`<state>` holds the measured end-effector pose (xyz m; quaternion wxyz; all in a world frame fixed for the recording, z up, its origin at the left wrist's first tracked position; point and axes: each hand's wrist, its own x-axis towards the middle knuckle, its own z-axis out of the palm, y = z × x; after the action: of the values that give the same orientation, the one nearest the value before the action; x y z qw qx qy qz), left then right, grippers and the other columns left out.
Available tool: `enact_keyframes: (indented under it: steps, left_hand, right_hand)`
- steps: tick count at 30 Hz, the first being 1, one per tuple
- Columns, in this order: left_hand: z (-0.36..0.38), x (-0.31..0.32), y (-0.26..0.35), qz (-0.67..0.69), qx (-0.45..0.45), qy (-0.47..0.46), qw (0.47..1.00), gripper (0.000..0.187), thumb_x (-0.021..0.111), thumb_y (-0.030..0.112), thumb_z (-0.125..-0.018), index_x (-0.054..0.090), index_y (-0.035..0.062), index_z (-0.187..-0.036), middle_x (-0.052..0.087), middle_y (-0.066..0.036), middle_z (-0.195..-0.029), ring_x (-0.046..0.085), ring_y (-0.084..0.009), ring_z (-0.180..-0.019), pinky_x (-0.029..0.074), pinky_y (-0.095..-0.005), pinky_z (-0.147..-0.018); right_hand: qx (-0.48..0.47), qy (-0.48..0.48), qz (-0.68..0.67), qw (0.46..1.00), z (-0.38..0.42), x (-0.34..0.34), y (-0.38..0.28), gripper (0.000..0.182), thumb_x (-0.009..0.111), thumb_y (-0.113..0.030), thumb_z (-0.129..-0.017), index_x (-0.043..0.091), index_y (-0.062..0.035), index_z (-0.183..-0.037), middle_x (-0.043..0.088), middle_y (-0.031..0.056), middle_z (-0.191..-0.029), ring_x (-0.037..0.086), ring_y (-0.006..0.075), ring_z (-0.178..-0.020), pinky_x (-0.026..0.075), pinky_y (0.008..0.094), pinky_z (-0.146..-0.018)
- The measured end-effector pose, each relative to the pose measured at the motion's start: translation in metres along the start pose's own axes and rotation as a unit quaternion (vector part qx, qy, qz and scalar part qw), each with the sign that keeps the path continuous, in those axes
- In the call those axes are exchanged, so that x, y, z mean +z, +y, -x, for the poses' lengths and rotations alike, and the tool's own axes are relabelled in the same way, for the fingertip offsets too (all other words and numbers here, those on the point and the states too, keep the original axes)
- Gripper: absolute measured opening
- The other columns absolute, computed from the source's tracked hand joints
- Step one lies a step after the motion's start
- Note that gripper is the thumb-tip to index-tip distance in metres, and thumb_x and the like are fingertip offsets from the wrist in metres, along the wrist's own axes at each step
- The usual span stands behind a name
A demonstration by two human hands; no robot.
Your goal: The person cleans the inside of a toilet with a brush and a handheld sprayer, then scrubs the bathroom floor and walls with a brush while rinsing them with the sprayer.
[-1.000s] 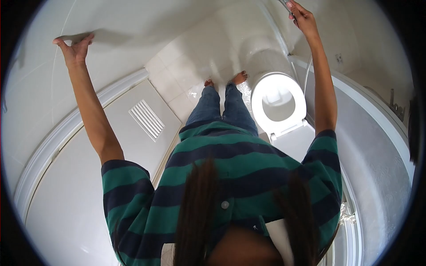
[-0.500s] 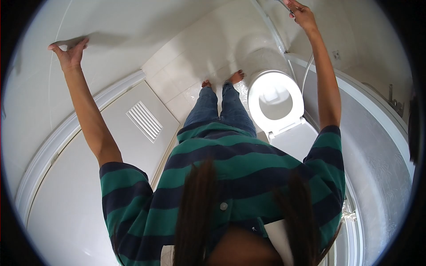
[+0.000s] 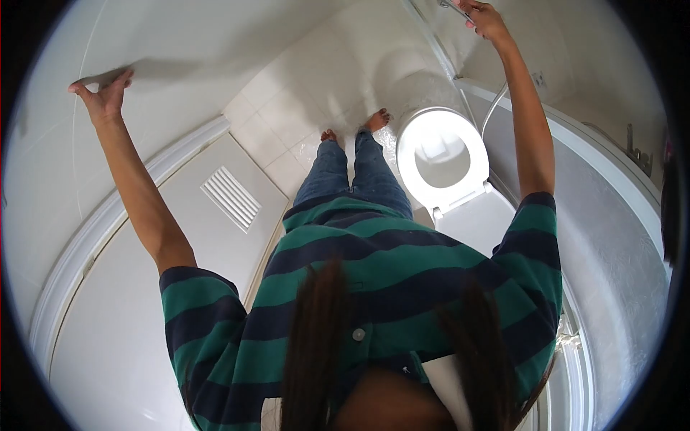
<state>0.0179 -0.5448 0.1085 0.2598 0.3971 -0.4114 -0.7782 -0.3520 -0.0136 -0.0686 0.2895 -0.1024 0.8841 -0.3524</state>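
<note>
My left hand (image 3: 105, 98) is open at the upper left, fingers spread against the pale wall (image 3: 165, 43), with nothing in it. At the top right, my right hand (image 3: 484, 20) is closed round a slim metallic handle (image 3: 456, 10), which looks like a shower sprayer; its far end lies near the frame's top edge. A pale hose (image 3: 494, 108) hangs down behind my right forearm. Below that hand stands the white toilet (image 3: 478, 167), with its seat showing and its bowl uncovered.
A white door (image 3: 129, 294) with a slatted vent (image 3: 231, 199) is at the left. My bare feet stand on the tiled floor (image 3: 277, 118), wet beside the toilet. A curved shower partition (image 3: 604, 237) runs down the right, with metal fittings (image 3: 632, 147) beyond it.
The view has shifted slightly. My right hand and the handle show a little further left, with more of the handle in view. My left hand stays spread on the wall.
</note>
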Motion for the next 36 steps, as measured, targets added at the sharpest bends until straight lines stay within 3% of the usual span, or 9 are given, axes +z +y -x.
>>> enact_keyframes:
  steps: [6, 13, 15, 16, 18, 24, 26, 29, 36]
  left_hand:
    - [0.003, 0.013, -0.004, 0.050, -0.005, 0.104, 0.993, 0.136, 0.059, 0.072, -0.045, -0.019, 0.0029, -0.132, -0.022, -0.021, -0.138, -0.023, -0.0401, -0.126, 0.002, -0.0611, -0.103]
    - [-0.062, 0.002, -0.094, -0.039, 0.197, 0.150, 0.968, 0.079, 0.045, 0.054, -0.080, 0.021, -0.0002, -0.131, 0.026, -0.022, -0.133, 0.034, -0.0406, -0.116, 0.029, -0.0565, -0.097]
    - [-0.142, 0.000, -0.214, -0.067, 0.153, 0.074, 0.983, 0.043, 0.043, 0.029, -0.087, 0.045, -0.0028, -0.116, 0.054, -0.014, -0.112, 0.047, -0.0264, -0.111, 0.044, -0.0437, -0.088]
    - [-0.104, 0.081, -0.286, -0.070, 0.116, -0.123, 0.983, 0.033, 0.044, 0.021, -0.086, 0.052, -0.0024, -0.109, 0.056, -0.015, -0.108, 0.056, -0.0239, -0.094, 0.049, -0.0392, -0.075]
    - [-0.009, 0.199, -0.307, -0.129, -0.005, -0.186, 0.974, 0.029, 0.054, 0.010, -0.080, 0.055, -0.0007, -0.107, 0.062, -0.012, -0.098, 0.062, -0.0233, -0.085, 0.045, -0.0317, -0.083]
    - [0.031, 0.184, -0.403, -0.491, -0.115, -0.377, 0.777, 0.026, 0.064, 0.015, -0.071, 0.063, 0.0037, -0.094, 0.066, -0.002, -0.081, 0.062, -0.0113, -0.076, 0.044, -0.0272, -0.072]
    - [0.037, 0.086, -0.466, -0.763, 0.145, -0.499, 0.384, 0.029, 0.054, 0.033, -0.077, 0.064, 0.0145, -0.097, 0.056, -0.004, -0.114, 0.056, -0.0228, -0.099, 0.046, -0.0404, -0.078]
    - [0.115, 0.041, -0.443, -0.837, -0.133, -0.450, 0.281, 0.046, 0.074, 0.026, -0.061, 0.058, 0.0086, -0.100, 0.060, -0.013, -0.101, 0.055, -0.0279, -0.101, 0.047, -0.0439, -0.077]
    - [0.075, 0.024, -0.408, -0.726, -0.030, -0.527, 0.441, 0.023, 0.061, 0.027, -0.075, 0.057, 0.0082, -0.089, 0.062, -0.015, -0.081, 0.060, -0.0326, -0.080, 0.046, -0.0443, -0.068]
  right_hand:
    - [-0.005, -0.057, -0.009, 0.998, -0.011, -0.003, 0.041, 0.038, 0.057, -0.034, -0.083, 0.060, -0.0049, -0.108, 0.062, 0.0069, -0.074, 0.051, 0.0131, -0.057, 0.045, 0.0272, -0.053]
    - [0.072, -0.118, -0.130, 0.982, 0.012, -0.004, 0.021, 0.042, 0.061, -0.038, -0.081, 0.058, -0.0134, -0.114, 0.062, 0.0069, -0.079, 0.050, 0.0126, -0.057, 0.045, 0.0290, -0.054]
    - [0.054, -0.083, -0.123, 0.987, 0.056, -0.005, -0.015, 0.047, 0.059, -0.048, -0.078, 0.059, -0.0177, -0.113, 0.051, -0.0004, -0.064, 0.038, 0.0065, -0.048, 0.031, 0.0216, -0.044]
    - [0.049, -0.064, -0.119, 0.990, 0.072, -0.008, -0.021, 0.049, 0.058, -0.054, -0.077, 0.059, -0.0198, -0.113, 0.045, -0.0040, -0.057, 0.032, 0.0035, -0.043, 0.025, 0.0179, -0.039]
    - [0.048, -0.050, -0.026, 0.997, 0.080, -0.014, 0.002, 0.051, 0.058, -0.055, -0.076, 0.060, -0.0189, -0.112, 0.050, -0.0029, -0.060, 0.038, 0.0058, -0.049, 0.033, 0.0179, -0.048]
    - [-0.014, 0.028, -0.054, 0.998, 0.107, 0.002, 0.031, 0.054, 0.054, -0.061, -0.074, 0.061, -0.0213, -0.110, 0.059, 0.0029, -0.069, 0.047, 0.0112, -0.056, 0.043, 0.0254, -0.063]
    - [0.018, 0.004, 0.006, 1.000, 0.111, 0.007, 0.007, 0.055, 0.053, -0.062, -0.074, 0.061, -0.0219, -0.110, 0.062, 0.0068, -0.076, 0.052, 0.0137, -0.061, 0.044, 0.0284, -0.067]
    - [0.020, 0.022, 0.022, 0.999, 0.086, 0.028, 0.019, 0.053, 0.053, -0.061, -0.075, 0.061, -0.0229, -0.111, 0.064, 0.0118, -0.090, 0.060, 0.0203, -0.077, 0.045, 0.0312, -0.074]
    - [0.161, -0.013, 0.150, 0.975, 0.086, 0.090, 0.030, 0.045, 0.045, -0.057, -0.080, 0.058, -0.0274, -0.112, 0.060, 0.0075, -0.107, 0.058, 0.0271, -0.098, 0.045, 0.0404, -0.084]
